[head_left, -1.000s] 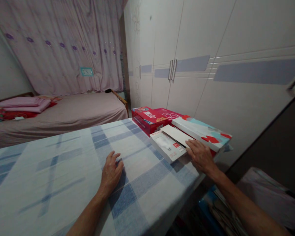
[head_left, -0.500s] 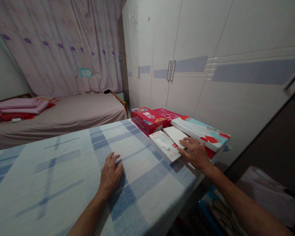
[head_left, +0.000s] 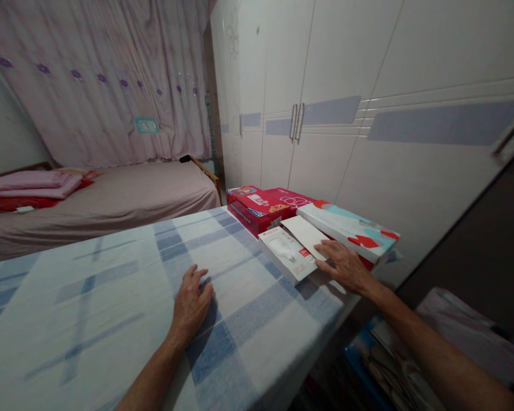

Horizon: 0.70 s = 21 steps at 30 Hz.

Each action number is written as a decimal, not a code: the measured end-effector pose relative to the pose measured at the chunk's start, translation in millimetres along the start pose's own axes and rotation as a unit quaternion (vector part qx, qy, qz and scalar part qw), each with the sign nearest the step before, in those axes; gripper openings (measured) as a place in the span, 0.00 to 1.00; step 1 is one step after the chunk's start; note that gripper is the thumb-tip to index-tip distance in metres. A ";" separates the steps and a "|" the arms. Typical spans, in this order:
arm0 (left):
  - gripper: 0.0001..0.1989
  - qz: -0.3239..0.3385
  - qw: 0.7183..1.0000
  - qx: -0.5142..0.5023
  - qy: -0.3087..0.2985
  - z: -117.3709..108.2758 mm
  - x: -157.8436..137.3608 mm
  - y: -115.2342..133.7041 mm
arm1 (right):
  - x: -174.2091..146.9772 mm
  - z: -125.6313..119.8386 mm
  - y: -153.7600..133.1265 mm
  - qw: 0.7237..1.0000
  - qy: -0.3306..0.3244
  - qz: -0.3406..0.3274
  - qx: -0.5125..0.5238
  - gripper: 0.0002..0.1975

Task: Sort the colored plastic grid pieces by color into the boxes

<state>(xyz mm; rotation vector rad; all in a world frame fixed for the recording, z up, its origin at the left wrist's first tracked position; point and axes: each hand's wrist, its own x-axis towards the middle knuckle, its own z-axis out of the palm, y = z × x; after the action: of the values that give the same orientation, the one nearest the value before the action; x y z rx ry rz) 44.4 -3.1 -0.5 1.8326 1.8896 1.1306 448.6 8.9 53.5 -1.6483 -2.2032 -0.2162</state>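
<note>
My left hand (head_left: pixel 192 299) rests on the checked tablecloth (head_left: pixel 257 319) with nothing in it, its fingers loosely stretched and apart. Over at the right, my right hand (head_left: pixel 345 265) lies with its fingers apart on the near end of a plain white box (head_left: pixel 305 233). The thumb is close to the edge of a white light bulb box (head_left: pixel 286 254), which has a bulb printed on its top. Both white boxes lie side by side, and my fingers cover part of the plain one.
Red boxes (head_left: pixel 259 208) and a flat white box with red and light-blue print (head_left: pixel 351 225) sit behind the white boxes. A wardrobe (head_left: pixel 325 165) stands beyond the table's right side. A bed (head_left: pixel 154 185) is at the back left, and bags (head_left: pixel 466 325) are at the lower right.
My right hand has shifted slightly to the right, its thumb drawing back from the light bulb box. My left hand stays in place. The view has turned slightly.
</note>
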 end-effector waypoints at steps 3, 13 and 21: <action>0.22 -0.006 1.000 0.002 -0.003 -0.5 -0.1 1.8 | -1.2 -3.1 -1.5 1.000 -0.008 -0.002 0.004 0.23; 0.20 0.003 1.000 -0.006 0.010 2.3 0.5 -4.3 | 12.5 -12.4 -16.7 0.998 0.039 0.017 -0.048 0.25; 0.21 -0.003 1.000 0.006 -0.001 -1.7 -1.2 3.4 | 21.3 -2.6 -14.1 0.996 -0.031 0.044 -0.071 0.24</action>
<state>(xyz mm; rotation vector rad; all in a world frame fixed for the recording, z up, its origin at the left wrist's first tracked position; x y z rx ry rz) 45.9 -5.1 2.6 1.8322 1.9029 1.1178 430.6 22.7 65.6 -1.8471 -2.1978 -0.3080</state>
